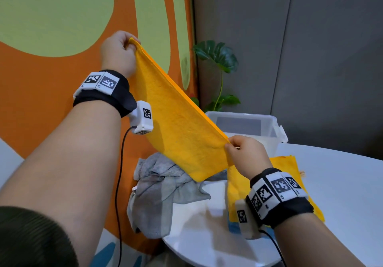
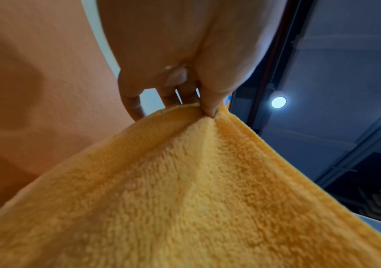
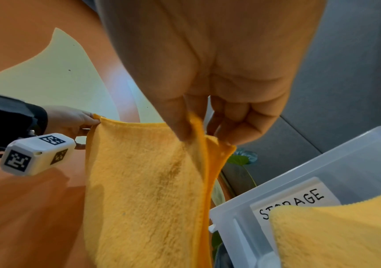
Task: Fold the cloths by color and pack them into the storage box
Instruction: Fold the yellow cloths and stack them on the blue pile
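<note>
Both hands (image 1: 118,53) (image 1: 246,155) pinching yellow cloth (image 1: 176,125), stretched above table (image 1: 342,183)

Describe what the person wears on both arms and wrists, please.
Each wrist carries a black band with white blocks bearing black square markers, plus a small white camera box with a thin black cable. Left hand and right hand are bare. A dark ribbed sleeve shows lower left.

Soft, even indoor light filled the head view. A ceiling lamp (image 2: 278,102) glared in the left wrist view. Both wrist views were blurred and bent at the edges.
</note>
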Available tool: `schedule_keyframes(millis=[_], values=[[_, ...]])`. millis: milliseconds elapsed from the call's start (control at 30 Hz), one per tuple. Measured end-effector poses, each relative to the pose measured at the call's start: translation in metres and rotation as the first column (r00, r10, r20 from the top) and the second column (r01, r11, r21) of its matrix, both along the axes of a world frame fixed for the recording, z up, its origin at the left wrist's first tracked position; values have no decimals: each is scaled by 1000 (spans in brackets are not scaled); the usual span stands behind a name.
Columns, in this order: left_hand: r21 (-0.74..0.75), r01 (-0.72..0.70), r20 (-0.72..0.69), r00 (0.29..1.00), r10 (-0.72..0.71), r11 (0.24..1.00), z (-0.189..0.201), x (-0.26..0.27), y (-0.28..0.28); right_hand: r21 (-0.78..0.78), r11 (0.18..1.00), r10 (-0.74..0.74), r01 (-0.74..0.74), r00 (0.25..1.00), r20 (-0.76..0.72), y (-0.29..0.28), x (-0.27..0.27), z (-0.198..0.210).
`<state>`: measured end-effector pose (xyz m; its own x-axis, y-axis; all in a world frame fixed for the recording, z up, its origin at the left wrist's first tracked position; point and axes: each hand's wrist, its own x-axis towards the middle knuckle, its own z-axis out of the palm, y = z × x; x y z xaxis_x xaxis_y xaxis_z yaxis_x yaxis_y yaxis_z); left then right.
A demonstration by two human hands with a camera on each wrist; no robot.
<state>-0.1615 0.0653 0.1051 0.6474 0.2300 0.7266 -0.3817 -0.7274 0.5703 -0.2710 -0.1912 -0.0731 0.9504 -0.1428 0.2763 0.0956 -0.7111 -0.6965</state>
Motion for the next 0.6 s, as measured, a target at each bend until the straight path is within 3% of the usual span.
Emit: schedule_keyframes(millis=[233,400,600], values=[[26,-53,-22,998,54,998,1,7,6,73,980,-193,188,978,74,-1,0,-5],[47,-78,-32,996,80,996,2,9,10,152,970,-203,190,976,78,-6,1,-11],[41,-84,-45,995,86,996,0,9,10,77,972,-223,221,975,21,-10,6,-8]])
